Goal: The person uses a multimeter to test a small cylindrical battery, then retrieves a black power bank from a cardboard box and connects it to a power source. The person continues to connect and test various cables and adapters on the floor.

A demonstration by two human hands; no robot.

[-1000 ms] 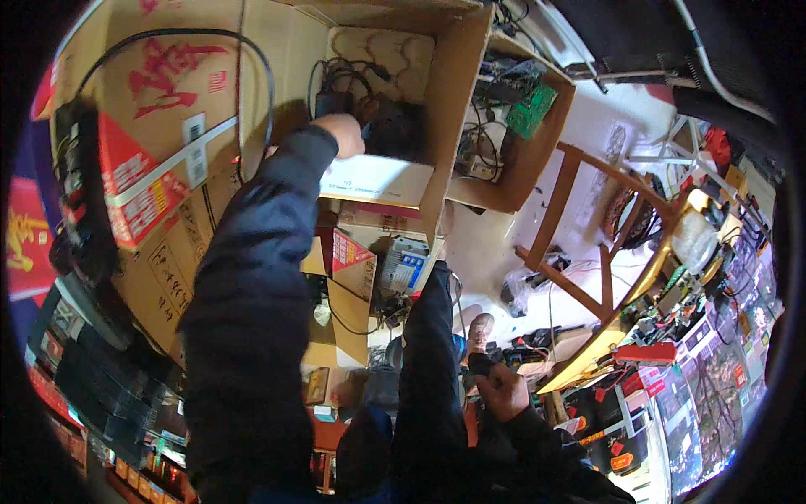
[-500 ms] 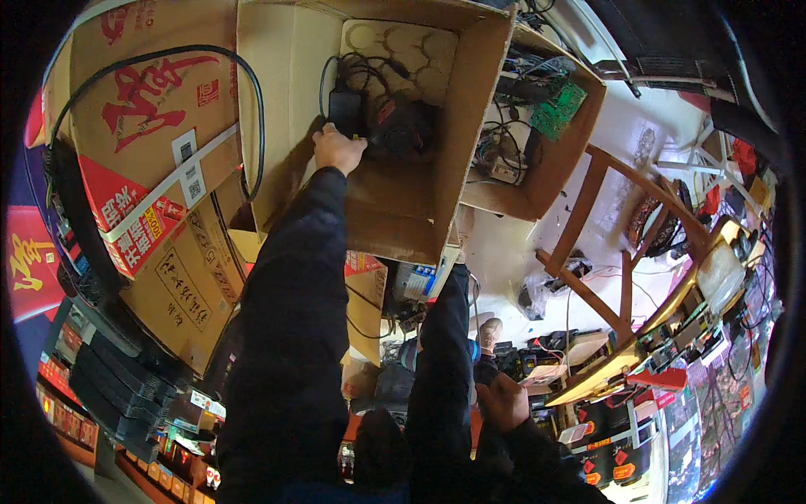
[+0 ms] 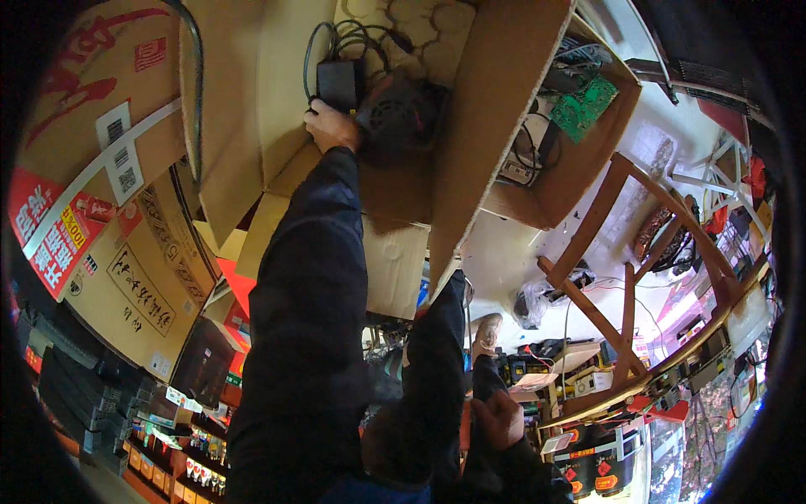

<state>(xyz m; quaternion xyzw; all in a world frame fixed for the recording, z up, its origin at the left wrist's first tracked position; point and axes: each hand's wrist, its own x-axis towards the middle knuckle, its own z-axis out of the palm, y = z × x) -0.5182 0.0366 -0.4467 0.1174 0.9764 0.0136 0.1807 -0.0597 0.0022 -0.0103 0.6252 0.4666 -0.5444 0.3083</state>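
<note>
Inside an open cardboard box, my left hand is closed on the near end of a black power adapter. Its black cable lies coiled at the far side of the box. Just right of that hand sits a dark object with a round grille; shadow hides its exact kind. My right hand hangs low beside my leg, its fingers curled in, with no object showing in it.
A second carton to the right holds a green circuit board and tangled cables. Large printed cartons are stacked at the left. A wooden frame stands on the white floor, near a cluttered bench.
The view has shifted, so the open box looks larger and nearer. My left hand stays at the adapter. My right hand remains low, curled beside my leg.
</note>
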